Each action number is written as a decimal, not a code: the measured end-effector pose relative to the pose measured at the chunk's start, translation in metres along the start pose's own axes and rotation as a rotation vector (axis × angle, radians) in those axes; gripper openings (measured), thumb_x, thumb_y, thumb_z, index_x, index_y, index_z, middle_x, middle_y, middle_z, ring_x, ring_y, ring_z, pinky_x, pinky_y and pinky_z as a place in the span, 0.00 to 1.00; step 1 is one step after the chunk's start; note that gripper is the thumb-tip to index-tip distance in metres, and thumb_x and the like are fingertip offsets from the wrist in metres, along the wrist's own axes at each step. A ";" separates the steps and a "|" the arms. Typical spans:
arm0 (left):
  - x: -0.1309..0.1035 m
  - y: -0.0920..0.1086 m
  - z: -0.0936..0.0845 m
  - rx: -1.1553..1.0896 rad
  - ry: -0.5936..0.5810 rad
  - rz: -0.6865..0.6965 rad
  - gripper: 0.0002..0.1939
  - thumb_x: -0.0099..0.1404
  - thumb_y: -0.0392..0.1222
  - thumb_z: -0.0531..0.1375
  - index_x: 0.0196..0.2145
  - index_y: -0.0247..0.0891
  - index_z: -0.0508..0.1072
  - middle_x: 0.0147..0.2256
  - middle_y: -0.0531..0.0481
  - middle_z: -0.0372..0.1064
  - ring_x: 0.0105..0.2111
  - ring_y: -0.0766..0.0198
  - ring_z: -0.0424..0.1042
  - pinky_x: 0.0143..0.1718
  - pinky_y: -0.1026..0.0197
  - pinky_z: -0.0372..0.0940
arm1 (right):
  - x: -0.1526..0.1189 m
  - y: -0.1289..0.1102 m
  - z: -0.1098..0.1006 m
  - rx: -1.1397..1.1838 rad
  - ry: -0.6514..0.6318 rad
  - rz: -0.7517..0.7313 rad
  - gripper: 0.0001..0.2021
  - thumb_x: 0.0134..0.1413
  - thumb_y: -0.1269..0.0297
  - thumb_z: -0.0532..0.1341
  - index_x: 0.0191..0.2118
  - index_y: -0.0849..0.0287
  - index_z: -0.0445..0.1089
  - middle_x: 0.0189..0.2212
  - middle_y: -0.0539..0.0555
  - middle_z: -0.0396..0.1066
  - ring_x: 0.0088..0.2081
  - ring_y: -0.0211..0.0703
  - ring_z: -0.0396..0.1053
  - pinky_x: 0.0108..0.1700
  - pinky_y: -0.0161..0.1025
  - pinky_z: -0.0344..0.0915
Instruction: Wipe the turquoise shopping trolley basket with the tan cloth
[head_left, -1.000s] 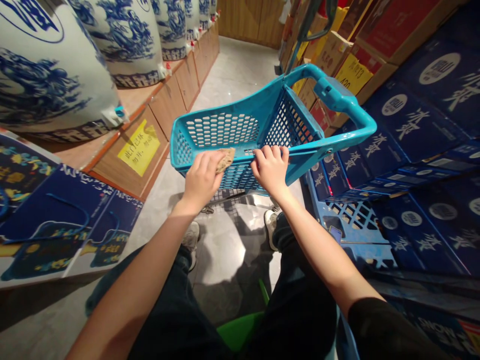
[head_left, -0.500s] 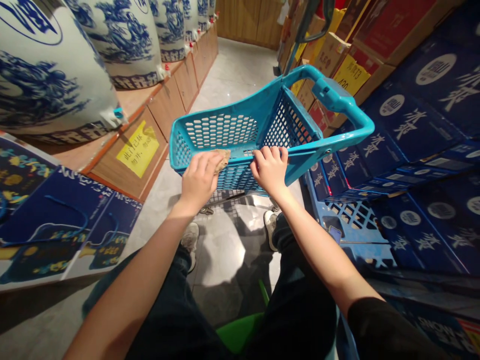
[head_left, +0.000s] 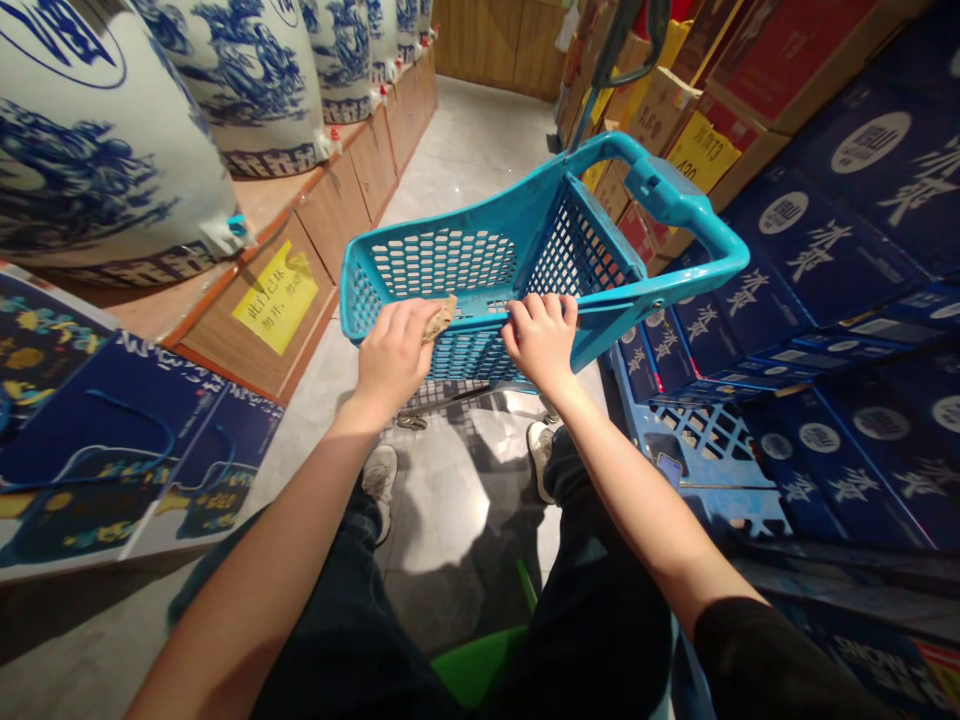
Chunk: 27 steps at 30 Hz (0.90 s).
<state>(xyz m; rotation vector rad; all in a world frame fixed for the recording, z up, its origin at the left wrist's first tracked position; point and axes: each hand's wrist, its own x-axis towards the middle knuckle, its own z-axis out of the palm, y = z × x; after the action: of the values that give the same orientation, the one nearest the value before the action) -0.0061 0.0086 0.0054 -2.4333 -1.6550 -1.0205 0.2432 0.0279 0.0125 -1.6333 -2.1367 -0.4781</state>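
In front of me stands a turquoise plastic shopping cart (head_left: 457, 215) with perforated walls and a looped handle. My left hand (head_left: 390, 355) is closed on a crumpled beige cloth (head_left: 441, 318) and presses it on the near rim, toward the cart's left end. Further right along that rim, my right hand (head_left: 544, 340) grips the edge with its fingers hooked over the top. The thumb lies against the near wall. Nothing shows inside the part of the basket that I can see.
Large blue-and-white ceramic jars (head_left: 255, 90) with taps line a wooden cabinet (head_left: 330, 220) on the left. Blue gift bags (head_left: 135, 420) stand below. Stacked blue cartons (head_left: 810, 250) rise on the right beside a blue plastic pallet (head_left: 705, 450). A green seat (head_left: 480, 665) is between my legs.
My left hand has slid slightly left along the near rim with the cloth. The right hand keeps its hold, and the cart stays almost in place.
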 end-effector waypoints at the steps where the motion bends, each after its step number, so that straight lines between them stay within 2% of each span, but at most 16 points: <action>1: 0.002 0.000 -0.001 0.011 -0.011 0.018 0.23 0.78 0.37 0.55 0.66 0.42 0.75 0.62 0.38 0.77 0.64 0.43 0.74 0.68 0.42 0.71 | 0.000 0.000 0.000 -0.002 -0.004 0.002 0.16 0.78 0.64 0.55 0.54 0.56 0.81 0.50 0.60 0.80 0.54 0.59 0.67 0.68 0.59 0.52; 7: 0.004 -0.029 -0.002 0.088 0.123 -0.191 0.23 0.75 0.38 0.57 0.64 0.44 0.75 0.59 0.39 0.79 0.59 0.44 0.77 0.61 0.44 0.76 | 0.000 -0.002 -0.001 0.003 -0.027 -0.009 0.16 0.78 0.64 0.55 0.56 0.56 0.81 0.51 0.61 0.80 0.55 0.59 0.67 0.68 0.59 0.52; 9: 0.000 -0.022 0.000 0.079 0.125 -0.167 0.22 0.75 0.37 0.57 0.64 0.44 0.75 0.60 0.40 0.78 0.60 0.44 0.77 0.63 0.43 0.75 | 0.000 -0.003 -0.001 -0.002 -0.034 -0.002 0.16 0.78 0.64 0.55 0.56 0.55 0.81 0.51 0.61 0.80 0.56 0.58 0.67 0.69 0.59 0.52; 13: -0.003 0.006 0.005 0.018 0.033 -0.019 0.23 0.76 0.35 0.55 0.65 0.43 0.75 0.63 0.39 0.76 0.65 0.43 0.73 0.70 0.39 0.70 | 0.000 -0.001 -0.001 -0.008 -0.016 0.008 0.15 0.77 0.64 0.56 0.54 0.56 0.81 0.50 0.61 0.80 0.55 0.59 0.67 0.69 0.59 0.52; 15: 0.000 0.008 0.004 -0.005 0.002 -0.005 0.23 0.77 0.35 0.55 0.65 0.44 0.75 0.63 0.39 0.75 0.65 0.43 0.72 0.70 0.38 0.70 | 0.001 0.000 -0.001 -0.007 -0.011 0.004 0.15 0.77 0.64 0.56 0.54 0.56 0.81 0.50 0.61 0.80 0.55 0.59 0.67 0.68 0.59 0.52; 17: 0.004 -0.003 -0.001 0.004 0.013 -0.062 0.22 0.77 0.36 0.54 0.65 0.43 0.75 0.63 0.39 0.75 0.64 0.42 0.73 0.69 0.39 0.70 | 0.001 0.001 -0.001 -0.006 -0.015 -0.004 0.16 0.77 0.64 0.56 0.55 0.56 0.81 0.50 0.61 0.80 0.55 0.59 0.68 0.68 0.59 0.53; 20: 0.007 -0.031 -0.010 0.058 0.040 -0.234 0.22 0.77 0.38 0.55 0.63 0.43 0.76 0.61 0.36 0.76 0.62 0.39 0.75 0.66 0.37 0.72 | 0.002 0.000 -0.001 -0.008 -0.022 -0.015 0.16 0.78 0.64 0.55 0.55 0.56 0.81 0.50 0.60 0.80 0.55 0.58 0.68 0.68 0.59 0.53; 22: 0.006 -0.041 -0.013 0.078 0.041 -0.317 0.21 0.76 0.39 0.55 0.63 0.42 0.77 0.60 0.35 0.76 0.61 0.37 0.76 0.65 0.35 0.72 | 0.001 -0.001 0.000 -0.006 -0.016 -0.015 0.16 0.78 0.64 0.55 0.55 0.56 0.81 0.50 0.60 0.80 0.55 0.58 0.69 0.68 0.59 0.53; 24: 0.003 -0.035 -0.013 0.066 0.039 -0.298 0.22 0.76 0.39 0.55 0.63 0.42 0.76 0.61 0.35 0.76 0.62 0.37 0.75 0.66 0.35 0.71 | 0.001 -0.002 0.000 -0.004 -0.008 -0.009 0.16 0.78 0.64 0.55 0.55 0.56 0.81 0.50 0.60 0.80 0.55 0.58 0.69 0.69 0.59 0.53; 27: -0.002 -0.009 -0.007 0.022 0.015 -0.120 0.22 0.77 0.36 0.54 0.65 0.42 0.75 0.63 0.38 0.75 0.65 0.41 0.73 0.69 0.38 0.69 | 0.001 -0.002 0.000 -0.007 -0.004 0.003 0.16 0.78 0.64 0.55 0.54 0.56 0.81 0.50 0.60 0.81 0.55 0.59 0.69 0.69 0.60 0.53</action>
<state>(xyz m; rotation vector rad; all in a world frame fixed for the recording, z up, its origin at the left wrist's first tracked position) -0.0174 0.0083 0.0073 -2.3311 -1.8168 -1.0255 0.2409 0.0281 0.0124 -1.6423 -2.1380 -0.4829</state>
